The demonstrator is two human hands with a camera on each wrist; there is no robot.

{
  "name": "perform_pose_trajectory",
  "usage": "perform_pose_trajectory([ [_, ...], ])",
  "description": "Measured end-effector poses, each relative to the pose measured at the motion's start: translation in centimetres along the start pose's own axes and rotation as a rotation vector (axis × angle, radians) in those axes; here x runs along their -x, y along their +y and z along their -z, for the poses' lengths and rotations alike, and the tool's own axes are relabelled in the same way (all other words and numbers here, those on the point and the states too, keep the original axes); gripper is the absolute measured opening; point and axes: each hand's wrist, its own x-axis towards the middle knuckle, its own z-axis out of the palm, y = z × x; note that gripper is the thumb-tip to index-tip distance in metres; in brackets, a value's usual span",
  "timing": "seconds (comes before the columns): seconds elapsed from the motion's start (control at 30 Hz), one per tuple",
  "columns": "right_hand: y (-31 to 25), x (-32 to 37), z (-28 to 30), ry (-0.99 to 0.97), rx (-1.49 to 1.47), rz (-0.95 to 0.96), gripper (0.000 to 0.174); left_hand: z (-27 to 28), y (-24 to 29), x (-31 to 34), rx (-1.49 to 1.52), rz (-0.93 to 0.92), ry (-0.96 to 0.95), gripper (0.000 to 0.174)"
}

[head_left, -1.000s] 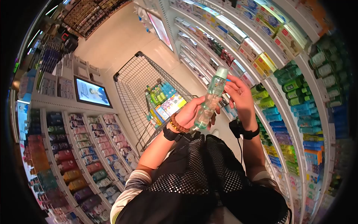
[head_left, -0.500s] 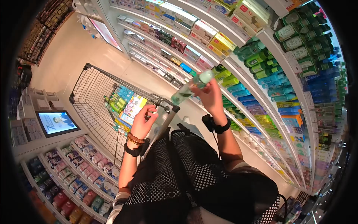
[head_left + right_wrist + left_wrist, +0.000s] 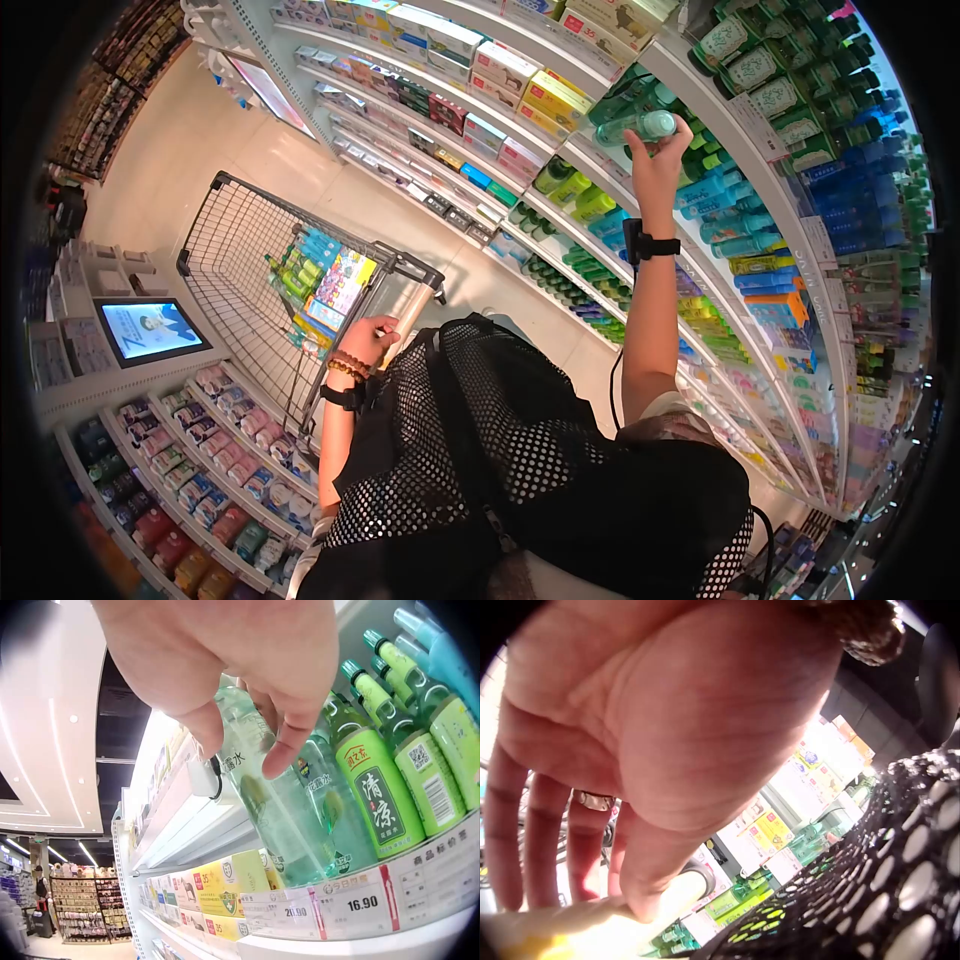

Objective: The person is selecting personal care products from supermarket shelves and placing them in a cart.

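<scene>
My right hand (image 3: 660, 165) grips a clear pale green bottle (image 3: 615, 131) near its cap at the shelf on the right. In the right wrist view, thumb and fingers pinch the upper part of the tilted bottle (image 3: 281, 814); its base is at the shelf edge, beside a similar bottle (image 3: 341, 806) and green-labelled bottles (image 3: 379, 799). My left hand (image 3: 362, 345) is low at the cart handle (image 3: 408, 306). In the left wrist view its fingers hang fairly straight, with thumb and fingertips at the handle bar (image 3: 592, 926).
The cart (image 3: 240, 250) holds green and blue bottles (image 3: 300, 265) and colourful packs (image 3: 345, 283). Boxes (image 3: 555, 103) line the shelf left of the bottles. A lit screen (image 3: 152, 329) stands above shelves of packaged goods at left. Price labels (image 3: 360, 902) run along the shelf edge.
My right hand has carried the bottle away from my left hand, up and right to the shelf. My left hand has let go of it and lowered to the cart handle. The view has turned right.
</scene>
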Motion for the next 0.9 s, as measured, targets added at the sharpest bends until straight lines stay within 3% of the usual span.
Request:
perform_pose_trajectory([
  [0.23, 0.7, -2.8, -0.2, -0.058, -0.164, -0.101, 0.058, -0.2, 1.5, 0.8, -0.039, 0.01, 0.014, 0.03],
  [0.37, 1.9, -3.8, -0.4, -0.156, -0.192, -0.17, 0.058, -1.1, -0.1, 0.5, -0.017, -0.023, 0.018, 0.03],
  [0.5, 2.7, -3.8, -1.0, -0.131, -0.028, -0.056, 0.057, -1.6, -1.1, 0.2, -0.004, -0.032, 0.001, 0.033],
  [0.57, 2.2, -4.2, -1.1, -0.057, 0.26, 0.012, 0.057, -1.6, -1.0, 0.2, 0.007, -0.048, 0.004, 0.033],
  [0.9, -0.5, -4.5, -0.9, 0.007, 0.073, -0.076, 0.045, -1.7, -1.9, -0.3, -0.041, -0.062, -0.046, 0.033],
])
